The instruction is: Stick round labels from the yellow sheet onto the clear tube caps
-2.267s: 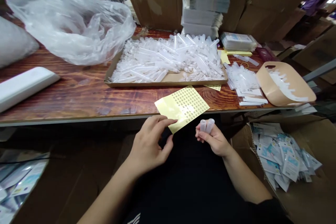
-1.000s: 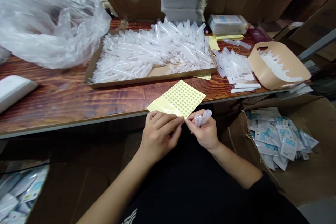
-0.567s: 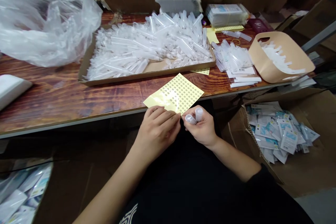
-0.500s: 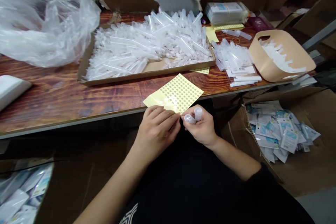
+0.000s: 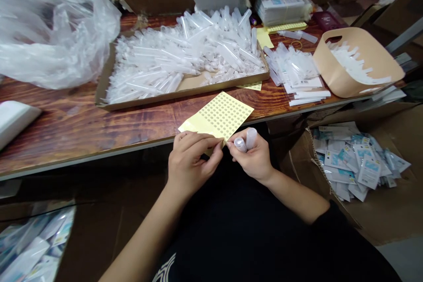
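Note:
A yellow sticker sheet (image 5: 222, 113) with rows of small round dark stickers lies tilted over the table's front edge. My left hand (image 5: 193, 158) pinches the sheet's near edge between thumb and fingers. Two translucent plastic tubes (image 5: 251, 138) stick up out of my right hand (image 5: 254, 158), which is closed around them. Its thumb and forefinger meet at the sheet's near corner, close to the left fingertips. Whether a sticker is between those right fingertips is too small to tell.
Beyond the sheet sits a shallow cardboard tray (image 5: 145, 102) heaped with clear tubes. To its right are loose packets (image 5: 294, 68) and a beige bin (image 5: 333, 68) of white pieces. A plastic bag (image 5: 56, 31) lies at left. Below right, a cardboard box (image 5: 390, 211) contains packaged items.
My left hand has shifted slightly left, its thumb now more apart from the right hand. The tubes in my right hand have tilted a little. The view has moved slightly.

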The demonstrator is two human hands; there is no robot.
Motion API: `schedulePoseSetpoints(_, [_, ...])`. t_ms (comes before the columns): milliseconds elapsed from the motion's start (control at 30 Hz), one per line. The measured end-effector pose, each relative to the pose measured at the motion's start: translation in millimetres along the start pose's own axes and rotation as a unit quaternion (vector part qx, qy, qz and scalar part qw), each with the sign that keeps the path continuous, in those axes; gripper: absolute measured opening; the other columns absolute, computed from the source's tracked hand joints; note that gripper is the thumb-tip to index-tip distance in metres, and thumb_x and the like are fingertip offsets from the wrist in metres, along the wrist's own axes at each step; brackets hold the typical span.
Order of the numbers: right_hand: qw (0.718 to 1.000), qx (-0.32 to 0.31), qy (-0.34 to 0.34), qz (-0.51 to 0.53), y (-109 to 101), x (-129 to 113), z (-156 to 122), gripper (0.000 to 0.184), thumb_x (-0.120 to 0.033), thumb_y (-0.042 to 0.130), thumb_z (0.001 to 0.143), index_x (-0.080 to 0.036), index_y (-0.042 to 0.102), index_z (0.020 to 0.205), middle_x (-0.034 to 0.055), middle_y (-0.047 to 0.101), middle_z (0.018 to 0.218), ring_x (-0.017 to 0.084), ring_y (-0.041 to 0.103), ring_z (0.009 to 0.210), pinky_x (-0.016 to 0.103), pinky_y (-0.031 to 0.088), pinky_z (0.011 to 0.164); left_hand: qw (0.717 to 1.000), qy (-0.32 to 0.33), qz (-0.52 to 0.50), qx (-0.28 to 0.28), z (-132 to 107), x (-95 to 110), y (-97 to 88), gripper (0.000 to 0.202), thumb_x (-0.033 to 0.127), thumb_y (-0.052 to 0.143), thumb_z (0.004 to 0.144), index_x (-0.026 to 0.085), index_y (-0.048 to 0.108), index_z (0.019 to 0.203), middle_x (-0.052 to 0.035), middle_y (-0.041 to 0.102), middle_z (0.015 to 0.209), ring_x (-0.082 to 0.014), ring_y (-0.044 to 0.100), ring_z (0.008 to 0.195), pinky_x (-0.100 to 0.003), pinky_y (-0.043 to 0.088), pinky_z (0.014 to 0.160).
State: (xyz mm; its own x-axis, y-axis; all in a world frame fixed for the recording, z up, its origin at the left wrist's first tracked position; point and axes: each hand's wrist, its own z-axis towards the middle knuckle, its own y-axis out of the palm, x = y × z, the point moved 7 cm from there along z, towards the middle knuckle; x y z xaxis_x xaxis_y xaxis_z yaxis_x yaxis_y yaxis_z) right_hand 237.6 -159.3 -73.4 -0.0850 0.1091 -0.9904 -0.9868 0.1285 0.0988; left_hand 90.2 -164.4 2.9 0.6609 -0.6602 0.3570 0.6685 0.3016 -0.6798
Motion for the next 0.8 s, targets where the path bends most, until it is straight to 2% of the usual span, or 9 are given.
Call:
schedulePoseSetpoints(167, [1.000,-0.001,-0.002,0.002,-0.6,0.8,0.2,0.016,-0.028,0.073,0.076,-0.023,0.058,0.073,-0.0032,0.062,0.069,0.011,0.056,0.054,0.025,0.046,0.049,0.998,0.047,0.007,-0.038,-0.3,1.4,1.4,0.011,0.015,0.071,0.090,0.024,0.075,0.095,0.0000,0.082,0.089,-0.0184,0.075,0.076,-0.039,0.054,0.082])
schedulePoseSetpoints(400, [0.999,-0.023,-0.008,-0.029,3.5,-3.2,-0.8,0.025,-0.041,0.074,0.079,-0.024,0.056,0.075,-0.0029,0.059,0.068,0.012,0.055,0.057,0.026,0.049,0.053,0.994,0.086,0.042,-0.049,3.7,11.4,0.9,0.009,0.016,0.067,0.093,0.023,0.071,0.090,0.0006,0.081,0.085,-0.0178,0.072,0.072,-0.040,0.054,0.083])
schedulePoseSetpoints(600, [0.999,-0.027,-0.011,-0.027,5.3,-3.7,-1.2,0.025,-0.040,0.073,0.079,-0.025,0.054,0.073,-0.0025,0.059,0.067,0.012,0.055,0.057,0.026,0.049,0.053,0.995,0.087,0.046,-0.032,5.4,13.4,2.3,0.011,0.014,0.069,0.090,0.022,0.067,0.083,0.0010,0.078,0.078,-0.0177,0.070,0.070,-0.039,0.055,0.081])
schedulePoseSetpoints(800, [1.000,-0.010,0.003,-0.010,3.2,-0.5,-0.9,0.024,-0.039,0.074,0.078,-0.024,0.056,0.075,-0.0030,0.061,0.068,0.012,0.057,0.055,0.026,0.048,0.051,0.999,0.031,0.004,-0.023,2.6,0.0,1.7,0.010,0.013,0.070,0.088,0.022,0.071,0.084,0.0000,0.078,0.080,-0.0183,0.073,0.072,-0.037,0.057,0.077])
